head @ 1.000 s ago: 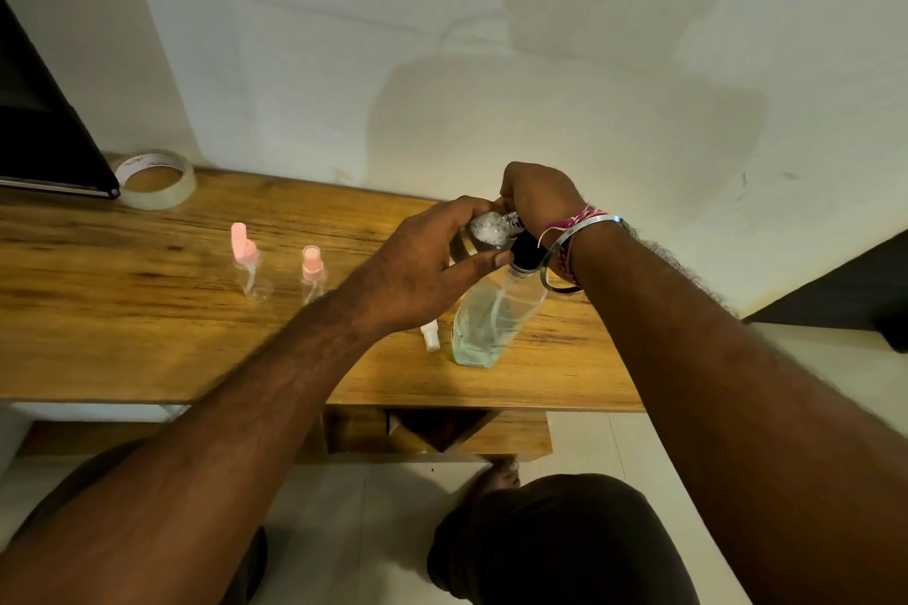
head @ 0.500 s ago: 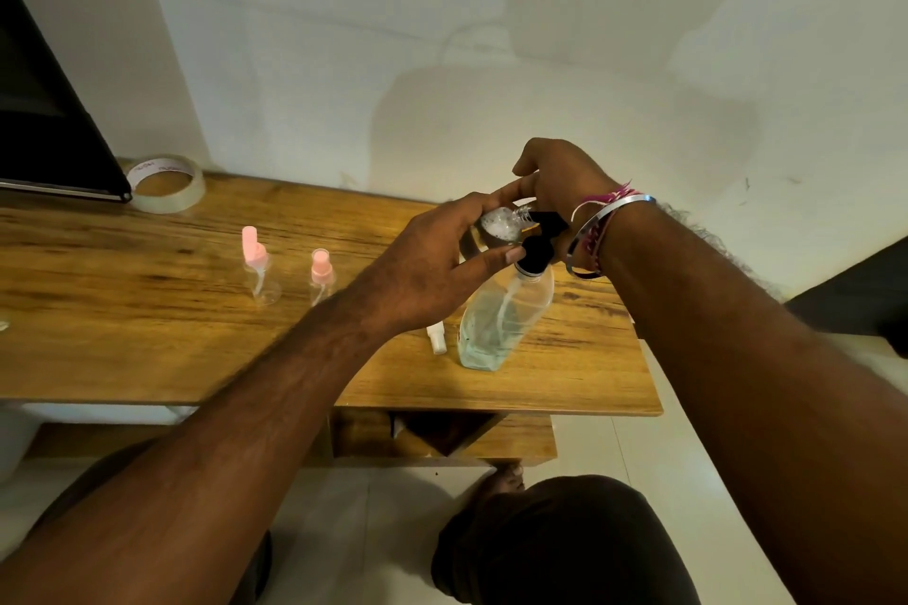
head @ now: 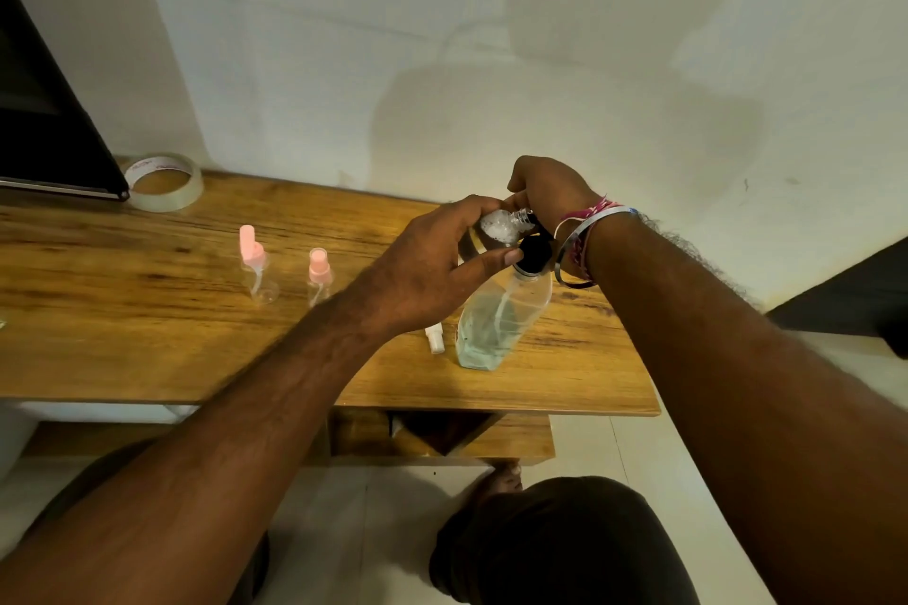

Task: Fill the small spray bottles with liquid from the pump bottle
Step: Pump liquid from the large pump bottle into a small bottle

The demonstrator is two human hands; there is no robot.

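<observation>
Head view, placed relative to the pump bottle [head: 501,319].

Pump bottle: clear, part-filled with pale green liquid, black pump head on top; base on the wooden table [head: 147,334], near the front right corner, body leaning.

Left hand [head: 422,275]: fingers and thumb curled round a small clear spray bottle [head: 498,227], held on its side just above and left of the pump head, open neck toward the pump spout. White foamy contents visible inside.

Right hand [head: 545,187]: above and behind the pump head, fingers curled down over it; exact contact hidden by the left hand and small bottle. Metal bangle [head: 570,251] and pink thread bands [head: 589,211] at the wrist, just right of the pump head.

White cap [head: 434,340]: lying on the table just left of the pump bottle's base.

Small spray bottle with pink sprayer [head: 319,278]: upright, well left of the pump bottle.

Small spray bottle with pink cap [head: 255,270]: upright, further left, beside the former.

Tape roll [head: 164,182]: far left and back, against the wall.

Dark flat object [head: 44,133]: beyond the tape roll, at the left edge; identity unclear.

Knee in dark cloth [head: 560,540] and a bare foot [head: 496,481]: below the table, in front of the pump bottle.
</observation>
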